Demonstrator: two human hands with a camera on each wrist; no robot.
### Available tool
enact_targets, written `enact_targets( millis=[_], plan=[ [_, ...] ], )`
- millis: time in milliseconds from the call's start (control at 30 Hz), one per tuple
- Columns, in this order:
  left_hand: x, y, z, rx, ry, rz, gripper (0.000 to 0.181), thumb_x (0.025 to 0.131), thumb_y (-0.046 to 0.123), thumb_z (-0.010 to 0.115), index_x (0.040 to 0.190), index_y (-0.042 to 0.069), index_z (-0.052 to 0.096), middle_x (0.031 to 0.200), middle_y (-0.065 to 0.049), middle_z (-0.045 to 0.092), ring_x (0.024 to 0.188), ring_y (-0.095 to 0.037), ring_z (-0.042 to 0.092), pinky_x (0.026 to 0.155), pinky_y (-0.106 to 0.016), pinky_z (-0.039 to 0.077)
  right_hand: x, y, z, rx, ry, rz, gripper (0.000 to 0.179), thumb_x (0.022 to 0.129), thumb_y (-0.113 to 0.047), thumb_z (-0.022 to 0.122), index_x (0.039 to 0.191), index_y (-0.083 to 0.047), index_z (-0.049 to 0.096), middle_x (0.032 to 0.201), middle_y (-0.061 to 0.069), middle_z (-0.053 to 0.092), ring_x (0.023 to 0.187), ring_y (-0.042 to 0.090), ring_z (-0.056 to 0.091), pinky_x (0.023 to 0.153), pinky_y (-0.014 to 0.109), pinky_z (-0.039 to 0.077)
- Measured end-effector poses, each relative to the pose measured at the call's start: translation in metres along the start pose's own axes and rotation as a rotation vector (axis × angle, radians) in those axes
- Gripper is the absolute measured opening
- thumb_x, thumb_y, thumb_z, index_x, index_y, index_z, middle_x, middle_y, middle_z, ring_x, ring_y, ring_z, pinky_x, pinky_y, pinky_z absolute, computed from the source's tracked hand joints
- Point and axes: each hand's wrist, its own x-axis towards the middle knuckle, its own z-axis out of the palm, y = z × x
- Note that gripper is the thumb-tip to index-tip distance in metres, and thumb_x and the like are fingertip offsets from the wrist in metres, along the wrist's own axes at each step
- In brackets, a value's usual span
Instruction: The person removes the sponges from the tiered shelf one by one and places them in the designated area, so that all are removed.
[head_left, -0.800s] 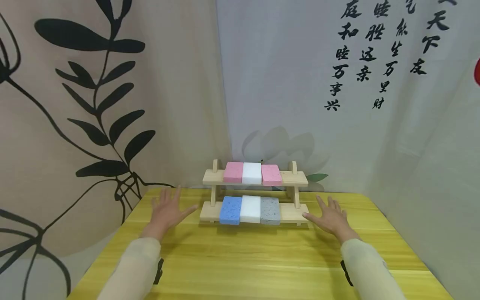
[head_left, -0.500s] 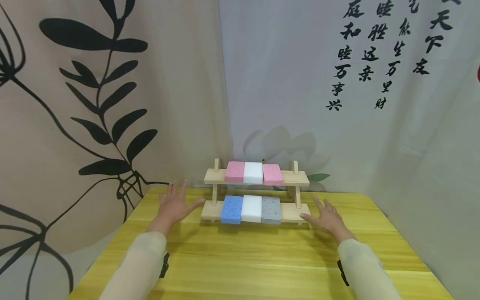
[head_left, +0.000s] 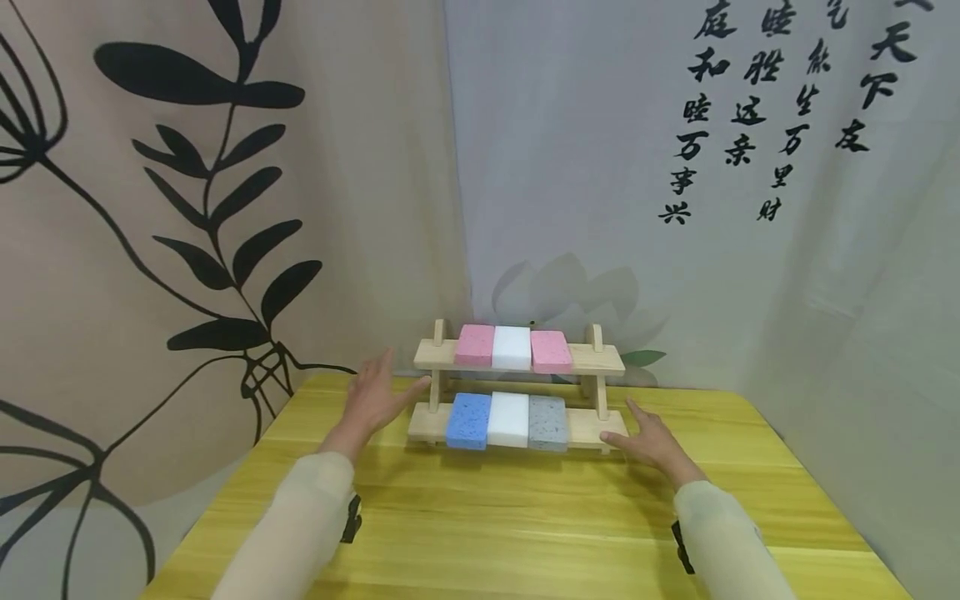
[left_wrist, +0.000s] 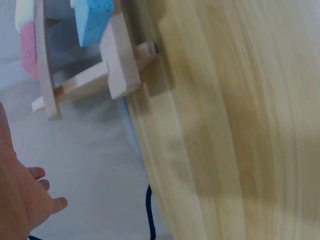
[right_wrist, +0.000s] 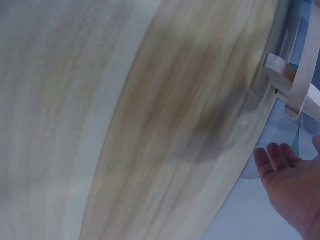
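Observation:
A two-tier wooden rack (head_left: pixel 596 360) stands at the back of the table. Its upper shelf bears a pink sponge-like block (head_left: pixel 475 345), a white block (head_left: pixel 512 347) and another pink block (head_left: pixel 551 352). Below lie a blue block (head_left: pixel 468 421), a second white block (head_left: pixel 508 418) and a speckled grey block (head_left: pixel 548 423). My left hand (head_left: pixel 371 404), fingers spread and holding nothing, is beside the rack's left end. At the right end, my right hand (head_left: pixel 648 437) is also spread; its thumb overlaps the lower shelf's end in the head view, and I cannot tell whether it touches.
The yellow wood-grain table (head_left: pixel 480 517) extends in front of the rack. Behind it hangs a pale curtain (head_left: pixel 570 167) with printed leaves and black characters. A light wall surface (head_left: pixel 862 375) runs along the table's right side.
My left hand has moved right and slightly forward, closer to the rack's left end. My right hand has shifted slightly towards the right end. The blocks stay put on the shelves.

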Motion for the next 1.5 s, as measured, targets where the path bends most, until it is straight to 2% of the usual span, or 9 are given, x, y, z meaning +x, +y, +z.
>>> enact_targets(
  millis=[133,367,633,933,1033,1200,1500],
  plan=[
    [0.002,0.011,0.002,-0.097,-0.010,-0.030,0.106,0.089,0.073,0.050,0.160,0.010,0.002,0.163,-0.023,0.007,0.147,-0.045,0.003,0.112,-0.069,0.003,0.000,0.001,0.003,0.076,-0.019,0.019,0.105,0.089,-0.057,0.065,0.157,0.001,0.011,0.152,0.041,0.014,0.138,0.060,0.015,0.106,0.072,0.020],
    [0.005,0.028,0.005,-0.261,-0.006,-0.066,0.105,0.087,0.074,0.051,0.161,0.017,0.003,0.164,-0.016,0.007,0.149,-0.041,0.006,0.112,-0.067,0.014,0.000,0.005,0.009,0.167,-0.031,0.046,0.098,0.092,-0.050,0.066,0.156,0.001,0.014,0.146,0.041,0.030,0.132,0.057,0.033,0.105,0.067,0.031],
    [0.009,0.047,0.013,-0.432,0.011,-0.119,0.106,0.084,0.076,0.055,0.161,0.021,0.008,0.165,-0.013,0.007,0.149,-0.037,0.005,0.113,-0.066,0.015,0.001,0.007,0.011,0.251,-0.038,0.045,0.088,0.095,-0.040,0.064,0.155,0.003,0.016,0.143,0.041,0.035,0.129,0.055,0.038,0.102,0.065,0.035],
    [0.017,0.060,0.025,-0.461,0.043,-0.132,0.097,0.089,0.067,0.055,0.160,0.016,0.012,0.164,-0.015,0.013,0.149,-0.039,0.010,0.113,-0.066,0.015,0.000,0.011,0.015,0.308,-0.062,0.023,0.086,0.096,-0.037,0.064,0.156,0.003,0.016,0.145,0.043,0.030,0.131,0.055,0.036,0.101,0.062,0.038],
    [0.016,0.063,0.026,-0.480,0.046,-0.141,0.100,0.087,0.071,0.054,0.160,0.017,0.013,0.164,-0.014,0.014,0.148,-0.038,0.011,0.113,-0.065,0.016,0.001,0.012,0.016,0.321,-0.073,0.032,0.089,0.096,-0.039,0.064,0.156,0.001,0.013,0.145,0.043,0.031,0.130,0.054,0.038,0.101,0.062,0.039],
    [0.018,0.066,0.031,-0.542,0.066,-0.162,0.103,0.084,0.075,0.055,0.159,0.016,0.017,0.160,-0.016,0.024,0.146,-0.038,0.021,0.113,-0.061,0.021,0.002,0.014,0.018,0.373,-0.086,0.050,0.091,0.095,-0.041,0.065,0.158,-0.003,0.011,0.147,0.042,0.028,0.132,0.054,0.036,0.103,0.062,0.037],
    [0.027,0.069,0.044,-0.612,0.112,-0.195,0.088,0.092,0.050,0.064,0.158,0.011,0.021,0.155,-0.019,0.033,0.141,-0.040,0.030,0.111,-0.058,0.030,0.004,0.016,0.021,0.384,-0.100,0.073,0.091,0.096,-0.043,0.063,0.159,-0.007,0.009,0.151,0.041,0.020,0.138,0.055,0.025,0.107,0.066,0.029]
  ],
)
